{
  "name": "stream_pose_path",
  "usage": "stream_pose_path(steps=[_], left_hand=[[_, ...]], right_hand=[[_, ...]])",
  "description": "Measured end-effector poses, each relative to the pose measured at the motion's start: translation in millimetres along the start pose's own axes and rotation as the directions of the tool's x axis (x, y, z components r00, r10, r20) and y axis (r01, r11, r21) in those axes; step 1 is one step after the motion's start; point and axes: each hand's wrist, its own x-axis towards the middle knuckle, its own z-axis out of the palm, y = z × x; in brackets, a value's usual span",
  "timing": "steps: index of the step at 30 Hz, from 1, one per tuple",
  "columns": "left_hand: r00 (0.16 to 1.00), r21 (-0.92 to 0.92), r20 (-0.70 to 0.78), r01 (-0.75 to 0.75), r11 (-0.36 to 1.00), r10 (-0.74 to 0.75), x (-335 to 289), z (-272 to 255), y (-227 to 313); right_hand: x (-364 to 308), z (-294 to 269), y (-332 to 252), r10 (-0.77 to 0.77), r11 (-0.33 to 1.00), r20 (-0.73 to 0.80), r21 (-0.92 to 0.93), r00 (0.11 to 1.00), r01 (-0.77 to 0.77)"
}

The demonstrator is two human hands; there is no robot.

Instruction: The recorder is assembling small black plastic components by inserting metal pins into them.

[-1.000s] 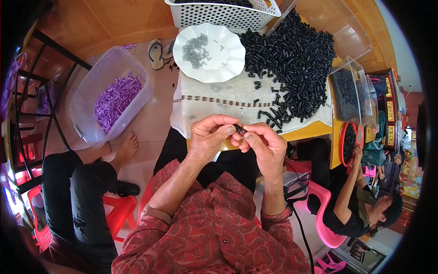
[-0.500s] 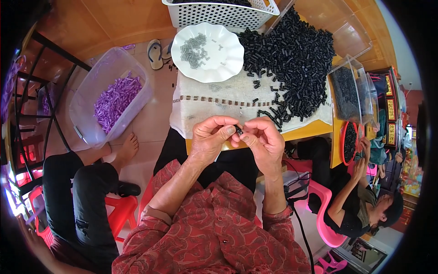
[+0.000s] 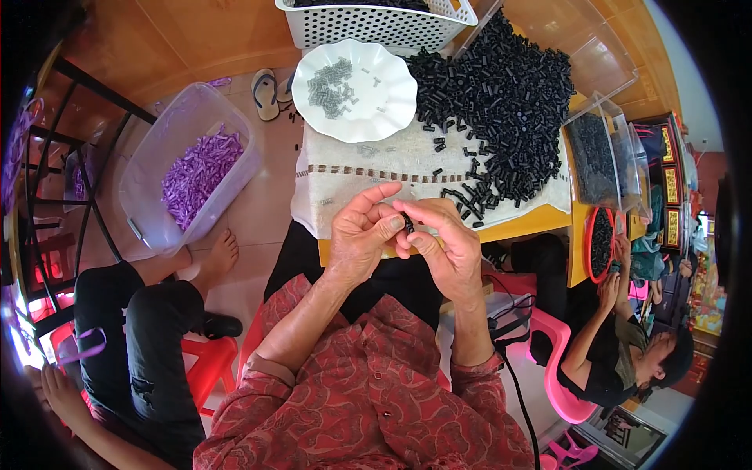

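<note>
Between my two hands, just in front of the table's near edge, is a small black cylindrical piece [image 3: 408,223]. My left hand [image 3: 363,235] pinches it with the thumb, while its index finger sticks up and away. From the other side, the thumb and fingers of my right hand [image 3: 442,243] close on the same piece. The fingers hide part of it. Beyond my hands a white scalloped plate [image 3: 388,110] holds small clear pieces [image 3: 333,86]. A large heap of similar black pieces [image 3: 517,110] spreads over the white cloth [image 3: 337,153] to the right.
A white perforated basket [image 3: 376,27] stands behind the plate. At left is a clear tub [image 3: 141,188] of purple strips, near a seated person's legs [image 3: 160,329]. Another person [image 3: 619,337] sits at right by a red-rimmed tray [image 3: 589,251]. Clear bins [image 3: 603,149] stand at the right.
My left index finger has lifted off the piece, and my right fingers have shifted slightly left over it. At lower left, the other person's hand has moved and a purple strip now shows.
</note>
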Motion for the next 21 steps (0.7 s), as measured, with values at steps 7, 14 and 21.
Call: stream_pose_path(steps=[7,14,21], left_hand=[[0.995,0.169,0.102,-0.041,0.985,0.024,0.5,3.1,4.4],[0.982,0.319,0.182,-0.104,0.942,0.047,-3.0,-0.2,5.0],[0.984,0.323,0.162,-0.118,0.939,0.068,-5.8,3.1,7.5]], right_hand=[[-5.2,2.5,1.8,0.037,0.998,-0.133,-0.038,0.990,-0.042],[-7.5,6.4,6.8,-0.023,1.000,-0.157,-0.004,0.987,0.022],[-4.7,9.7,2.4,-0.053,0.999,-0.170,-0.003,0.984,0.053]])
